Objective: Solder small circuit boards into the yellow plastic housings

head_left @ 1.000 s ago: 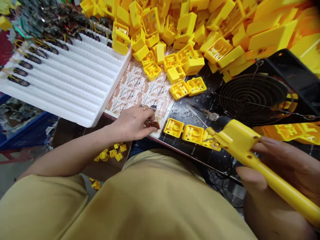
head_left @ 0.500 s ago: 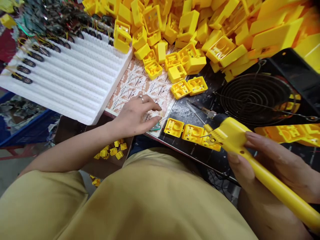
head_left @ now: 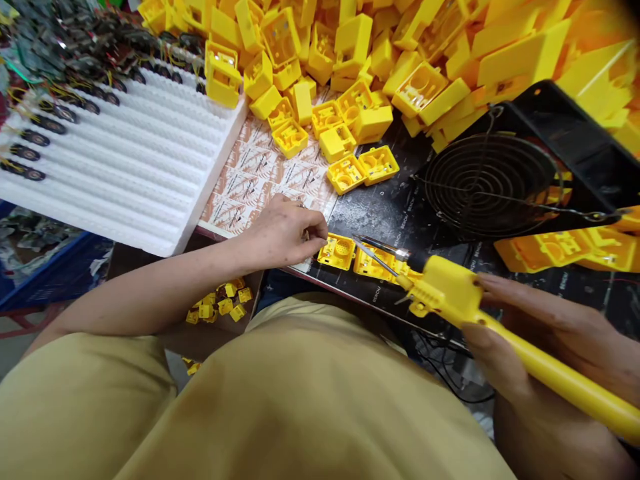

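Observation:
My left hand (head_left: 285,233) is over the bench edge with thumb and fingertips pinched together. Whatever is between them is too small or hidden to make out. Those fingertips touch or nearly touch the left end of an open yellow plastic case (head_left: 343,253). My right hand (head_left: 555,430) is wrapped round a yellow soldering gun (head_left: 453,293) with a metal tip and a thin feed tube. Its tip points left, above the row of open yellow cases along the bench's front edge. The gun's front partly hides the cases to the right of the first.
A ridged white foam tray (head_left: 135,160) at left carries small round parts with yellow wires. Yellow cases (head_left: 355,43) are heaped at the back. A black fan with a wire grille (head_left: 480,187) stands right. A blue crate (head_left: 45,267) sits lower left.
My left hand has closed from loosely spread fingers to a pinch beside the first case. The soldering gun's tip has come down and left, nearer that hand. The view has shifted slightly.

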Demonstrator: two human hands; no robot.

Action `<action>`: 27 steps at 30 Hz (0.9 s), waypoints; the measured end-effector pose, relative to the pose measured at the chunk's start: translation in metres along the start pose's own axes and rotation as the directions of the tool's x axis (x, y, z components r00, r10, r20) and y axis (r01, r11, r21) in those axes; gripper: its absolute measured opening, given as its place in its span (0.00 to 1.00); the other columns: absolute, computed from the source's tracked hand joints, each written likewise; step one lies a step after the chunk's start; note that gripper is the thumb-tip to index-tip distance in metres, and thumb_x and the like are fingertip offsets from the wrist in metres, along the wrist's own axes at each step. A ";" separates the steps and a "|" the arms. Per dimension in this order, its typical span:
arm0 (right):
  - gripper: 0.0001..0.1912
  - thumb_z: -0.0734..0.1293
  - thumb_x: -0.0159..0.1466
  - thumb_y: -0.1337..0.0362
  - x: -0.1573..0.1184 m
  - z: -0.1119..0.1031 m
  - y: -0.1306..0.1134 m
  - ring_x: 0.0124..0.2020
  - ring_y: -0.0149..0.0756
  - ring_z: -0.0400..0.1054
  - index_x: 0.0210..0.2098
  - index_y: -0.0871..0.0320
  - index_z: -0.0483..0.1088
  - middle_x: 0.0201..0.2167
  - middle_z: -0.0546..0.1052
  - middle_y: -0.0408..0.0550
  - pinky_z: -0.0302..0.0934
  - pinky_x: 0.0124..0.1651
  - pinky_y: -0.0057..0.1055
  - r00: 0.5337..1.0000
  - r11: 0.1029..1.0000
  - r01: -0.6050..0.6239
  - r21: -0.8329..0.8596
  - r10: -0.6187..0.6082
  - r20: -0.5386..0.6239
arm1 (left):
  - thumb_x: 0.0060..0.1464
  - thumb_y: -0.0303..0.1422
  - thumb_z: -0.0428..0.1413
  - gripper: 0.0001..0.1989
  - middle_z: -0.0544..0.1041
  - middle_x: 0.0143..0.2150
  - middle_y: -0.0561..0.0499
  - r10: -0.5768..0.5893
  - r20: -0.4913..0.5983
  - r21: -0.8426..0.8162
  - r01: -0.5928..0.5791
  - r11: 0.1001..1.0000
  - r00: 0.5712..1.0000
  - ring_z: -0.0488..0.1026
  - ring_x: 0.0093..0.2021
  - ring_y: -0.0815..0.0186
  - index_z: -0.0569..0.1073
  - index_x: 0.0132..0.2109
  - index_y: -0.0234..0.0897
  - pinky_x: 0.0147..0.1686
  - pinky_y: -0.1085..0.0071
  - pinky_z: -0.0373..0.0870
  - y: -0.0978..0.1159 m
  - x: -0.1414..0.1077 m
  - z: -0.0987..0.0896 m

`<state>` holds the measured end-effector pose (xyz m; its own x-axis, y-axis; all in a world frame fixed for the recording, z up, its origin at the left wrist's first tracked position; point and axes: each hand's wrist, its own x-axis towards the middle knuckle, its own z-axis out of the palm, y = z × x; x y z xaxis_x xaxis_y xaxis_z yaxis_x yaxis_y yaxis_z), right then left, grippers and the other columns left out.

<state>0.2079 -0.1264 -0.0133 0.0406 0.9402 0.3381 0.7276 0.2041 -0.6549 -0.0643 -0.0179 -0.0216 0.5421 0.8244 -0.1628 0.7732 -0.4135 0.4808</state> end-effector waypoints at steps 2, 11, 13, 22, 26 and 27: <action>0.21 0.73 0.60 0.63 0.007 0.004 -0.002 0.27 0.36 0.74 0.53 0.44 0.71 0.37 0.80 0.45 0.71 0.26 0.32 0.984 0.985 0.171 0.026 -0.172 0.047 | 0.51 0.30 0.56 0.06 0.81 0.28 0.54 -0.019 0.006 0.024 0.019 1.000 1.000 0.75 0.31 0.66 0.78 0.31 0.38 0.48 0.62 0.64 0.003 0.003 0.000; 0.04 0.67 0.66 0.65 0.021 0.013 -0.001 0.26 0.30 0.73 0.34 0.54 0.70 0.24 0.75 0.42 0.71 0.31 0.24 0.860 0.888 0.443 0.122 -0.460 0.221 | 0.46 0.29 0.55 0.04 0.79 0.26 0.55 -0.048 0.084 0.072 0.042 0.997 0.995 0.75 0.29 0.66 0.76 0.29 0.37 0.44 0.65 0.66 0.009 0.011 -0.002; 0.05 0.67 0.66 0.66 0.024 0.014 -0.004 0.26 0.27 0.72 0.32 0.56 0.69 0.25 0.75 0.41 0.71 0.33 0.22 0.821 0.855 0.510 0.093 -0.516 0.244 | 0.45 0.29 0.55 0.04 0.78 0.25 0.55 -0.042 0.096 0.090 0.034 0.995 0.994 0.74 0.28 0.67 0.76 0.28 0.37 0.42 0.66 0.66 0.010 0.014 -0.003; 0.05 0.68 0.66 0.64 0.034 0.006 -0.009 0.26 0.26 0.72 0.33 0.55 0.68 0.26 0.76 0.41 0.70 0.30 0.22 0.771 0.798 0.597 0.081 -0.598 0.220 | 0.44 0.31 0.55 0.05 0.76 0.23 0.54 -0.040 0.121 0.157 0.021 0.987 0.992 0.71 0.26 0.68 0.76 0.28 0.37 0.33 0.71 0.63 0.012 0.020 -0.003; 0.04 0.65 0.68 0.62 0.025 -0.002 -0.004 0.26 0.28 0.72 0.35 0.53 0.69 0.25 0.75 0.43 0.69 0.28 0.24 0.865 0.890 0.452 0.065 -0.455 0.213 | 0.44 0.30 0.55 0.06 0.76 0.24 0.54 -0.026 0.120 0.168 0.005 0.986 0.992 0.70 0.26 0.67 0.77 0.28 0.37 0.31 0.71 0.61 0.011 0.019 -0.004; 0.04 0.65 0.68 0.62 0.023 -0.002 -0.003 0.26 0.29 0.72 0.36 0.52 0.69 0.25 0.75 0.42 0.69 0.28 0.25 0.875 0.900 0.431 0.069 -0.436 0.212 | 0.44 0.30 0.55 0.06 0.77 0.24 0.53 -0.024 0.123 0.174 0.002 0.985 0.992 0.70 0.27 0.67 0.77 0.28 0.37 0.31 0.71 0.61 0.011 0.019 -0.004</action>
<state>0.2084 -0.1057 -0.0023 -0.4265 0.7913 0.4380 0.6246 0.6080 -0.4902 -0.0464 -0.0050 -0.0157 0.5598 0.7803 -0.2789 0.8198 -0.4725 0.3234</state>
